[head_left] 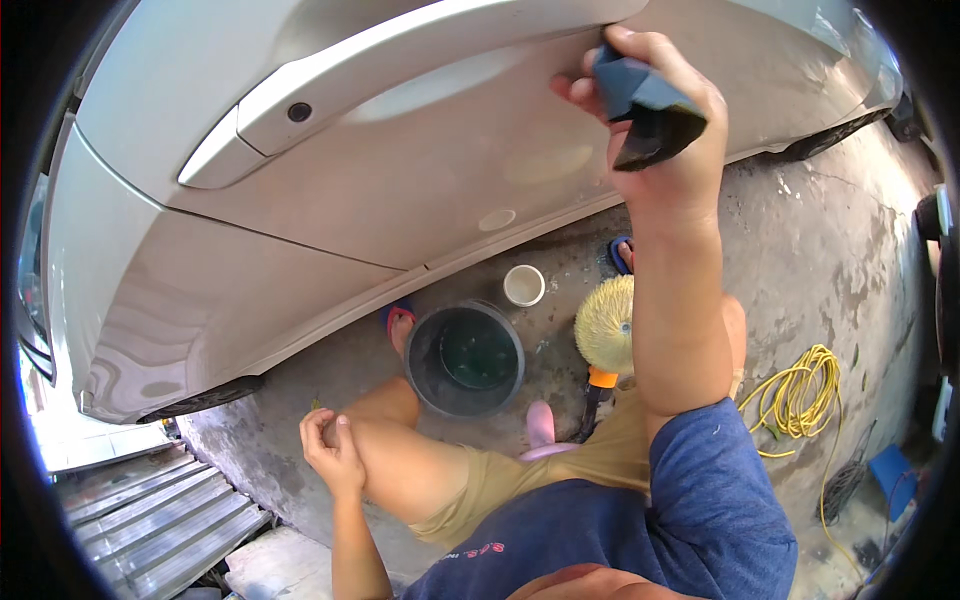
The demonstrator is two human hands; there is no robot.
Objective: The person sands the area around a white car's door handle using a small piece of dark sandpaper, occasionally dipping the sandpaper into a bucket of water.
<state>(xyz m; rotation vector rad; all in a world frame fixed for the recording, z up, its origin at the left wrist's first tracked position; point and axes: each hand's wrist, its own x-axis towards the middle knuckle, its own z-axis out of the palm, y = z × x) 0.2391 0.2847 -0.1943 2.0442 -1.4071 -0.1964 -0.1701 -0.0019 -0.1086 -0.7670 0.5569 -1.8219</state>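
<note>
My right hand (665,95) is raised at the car door (420,210), just right of the door handle (420,50). Its fingers are closed round a folded piece of sandpaper (645,90), blue-grey outside and black inside. The fingertips are close to the silver-beige panel below the handle's right end; whether they touch it I cannot tell. My left hand (335,450) lies over my left knee, fingers loosely bent, with nothing in it.
Between my feet stands a dark bucket (412,350) of water, with a small white tub (524,286) beyond it. A polisher with a yellow wool pad (603,325) lies by my right leg. A coiled yellow cord (800,395) is farther right. Corrugated metal sheets (150,510) lie lower left.
</note>
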